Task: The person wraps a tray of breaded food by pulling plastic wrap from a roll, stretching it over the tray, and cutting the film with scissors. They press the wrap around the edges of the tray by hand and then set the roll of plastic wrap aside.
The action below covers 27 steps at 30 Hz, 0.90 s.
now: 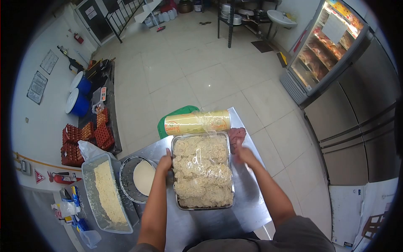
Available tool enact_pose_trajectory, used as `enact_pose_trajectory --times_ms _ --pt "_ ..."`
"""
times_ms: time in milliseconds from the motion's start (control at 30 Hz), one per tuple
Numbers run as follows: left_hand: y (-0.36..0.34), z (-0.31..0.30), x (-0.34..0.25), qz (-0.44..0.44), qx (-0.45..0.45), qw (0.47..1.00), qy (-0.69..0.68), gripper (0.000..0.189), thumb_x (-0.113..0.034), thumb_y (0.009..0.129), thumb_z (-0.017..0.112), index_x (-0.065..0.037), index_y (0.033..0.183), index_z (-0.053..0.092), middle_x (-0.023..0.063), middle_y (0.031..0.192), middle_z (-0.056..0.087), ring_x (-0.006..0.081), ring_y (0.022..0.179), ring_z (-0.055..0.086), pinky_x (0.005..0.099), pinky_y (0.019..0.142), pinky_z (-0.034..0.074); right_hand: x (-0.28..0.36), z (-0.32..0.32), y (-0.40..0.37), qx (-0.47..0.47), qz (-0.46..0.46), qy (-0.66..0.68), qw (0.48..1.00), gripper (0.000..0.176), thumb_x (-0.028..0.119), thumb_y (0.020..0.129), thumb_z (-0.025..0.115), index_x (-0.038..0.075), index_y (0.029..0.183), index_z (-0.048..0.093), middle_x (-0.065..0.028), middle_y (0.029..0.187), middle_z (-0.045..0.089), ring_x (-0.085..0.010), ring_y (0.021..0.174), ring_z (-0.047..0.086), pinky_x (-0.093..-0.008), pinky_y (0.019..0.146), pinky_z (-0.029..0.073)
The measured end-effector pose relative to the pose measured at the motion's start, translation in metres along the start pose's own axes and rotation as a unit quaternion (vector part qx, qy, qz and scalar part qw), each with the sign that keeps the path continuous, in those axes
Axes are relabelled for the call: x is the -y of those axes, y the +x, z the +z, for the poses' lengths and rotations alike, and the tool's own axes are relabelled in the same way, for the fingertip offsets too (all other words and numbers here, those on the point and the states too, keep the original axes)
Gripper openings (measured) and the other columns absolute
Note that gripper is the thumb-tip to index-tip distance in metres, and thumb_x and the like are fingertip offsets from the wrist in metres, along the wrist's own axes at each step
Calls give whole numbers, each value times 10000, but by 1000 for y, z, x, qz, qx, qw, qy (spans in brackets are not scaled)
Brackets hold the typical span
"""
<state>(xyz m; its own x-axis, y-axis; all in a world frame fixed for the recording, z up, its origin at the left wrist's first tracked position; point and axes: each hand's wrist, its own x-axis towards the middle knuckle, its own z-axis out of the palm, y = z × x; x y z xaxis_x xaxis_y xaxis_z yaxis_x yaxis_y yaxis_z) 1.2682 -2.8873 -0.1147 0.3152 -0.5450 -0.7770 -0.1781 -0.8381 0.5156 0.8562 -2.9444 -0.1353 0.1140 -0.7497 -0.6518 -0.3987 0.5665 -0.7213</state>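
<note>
A metal tray full of pale breaded pieces stands on the steel table, with clear plastic film over it. Beyond its far edge lies a roll of cling film in a printed yellow wrapper. My left hand is at the tray's left side; its thumb points up and its other fingers are hidden. To the right of the tray, near its upper right corner, is my right hand, blurred by motion, beside a crumpled reddish cloth.
A grey bin of crumbs and a round pot of pale batter stand left of the tray. Under the roll lies a green item. Egg trays sit at the left; a display fridge stands at the right.
</note>
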Motion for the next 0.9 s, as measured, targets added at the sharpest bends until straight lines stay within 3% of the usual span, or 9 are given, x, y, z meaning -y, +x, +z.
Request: enact_pose_trajectory --times_ms 33,100,133,267,367,467,533,633,900 --pt "-11 8 8 24 12 997 -69 867 -693 1013 279 67 1343 531 223 1308 616 317 1173 616 399 968 498 -35 13 -3 46 26 -28 998 957 831 924 240 -17 971 680 -133 722 679 -236 601 677 -355 570 553" --pt "-19 15 25 50 23 989 -140 876 -690 1017 267 55 1438 454 214 1387 575 325 1246 581 409 1025 473 -3 46 -82 28 112 40 993 969 781 965 225 -63 1259 600 -206 1164 667 -272 1042 672 -415 865 550" --pt "-17 17 31 41 93 970 -219 881 -699 1012 264 34 1485 388 194 1454 512 326 1298 536 428 1057 450 -32 61 -79 8 -73 -2 997 833 650 1041 242 -64 1351 539 -197 1249 629 -259 957 651 -395 811 530" --pt "-25 16 45 101 180 912 -354 931 -734 985 268 -1 1559 254 175 1567 383 335 1401 432 452 1135 379 -55 75 -83 22 -66 204 977 698 559 1078 290 -18 1389 530 -142 1257 630 -211 1012 607 -348 883 496" --pt "-39 16 67 147 214 878 -401 966 -756 964 277 -4 1569 215 183 1594 328 327 1439 378 444 1169 326 -77 75 -100 30 -17 317 948 613 477 1091 366 -25 1421 485 -134 1335 594 -209 1239 542 -355 1062 429" --pt "-94 26 72 143 176 894 -385 942 -733 978 285 4 1562 223 195 1581 344 317 1442 364 431 1190 287 -102 72 -122 13 -85 334 939 483 439 1094 402 33 1300 562 -55 1142 631 -135 1044 574 -314 930 472" --pt "-132 33 71 155 154 904 -368 912 -701 996 291 15 1558 232 189 1572 359 305 1437 367 429 1188 288 -98 64 -156 9 -100 308 946 346 409 1099 415 106 1086 582 31 881 540 -71 816 510 -261 751 446" --pt "-164 35 93 158 159 909 -351 968 -729 972 323 -7 1592 146 165 1633 258 322 1482 299 461 1181 300 -96 61 -204 -20 -69 254 964 320 397 1102 415 146 932 518 83 751 387 -38 662 371 -238 601 357" --pt "-268 23 106 228 195 888 -349 784 -614 1044 214 -7 1528 328 105 1568 387 249 1433 366 413 1196 264 -76 53 -309 -30 -85 212 973 310 391 1095 437 148 935 543 108 729 393 -15 597 327 -214 522 291"
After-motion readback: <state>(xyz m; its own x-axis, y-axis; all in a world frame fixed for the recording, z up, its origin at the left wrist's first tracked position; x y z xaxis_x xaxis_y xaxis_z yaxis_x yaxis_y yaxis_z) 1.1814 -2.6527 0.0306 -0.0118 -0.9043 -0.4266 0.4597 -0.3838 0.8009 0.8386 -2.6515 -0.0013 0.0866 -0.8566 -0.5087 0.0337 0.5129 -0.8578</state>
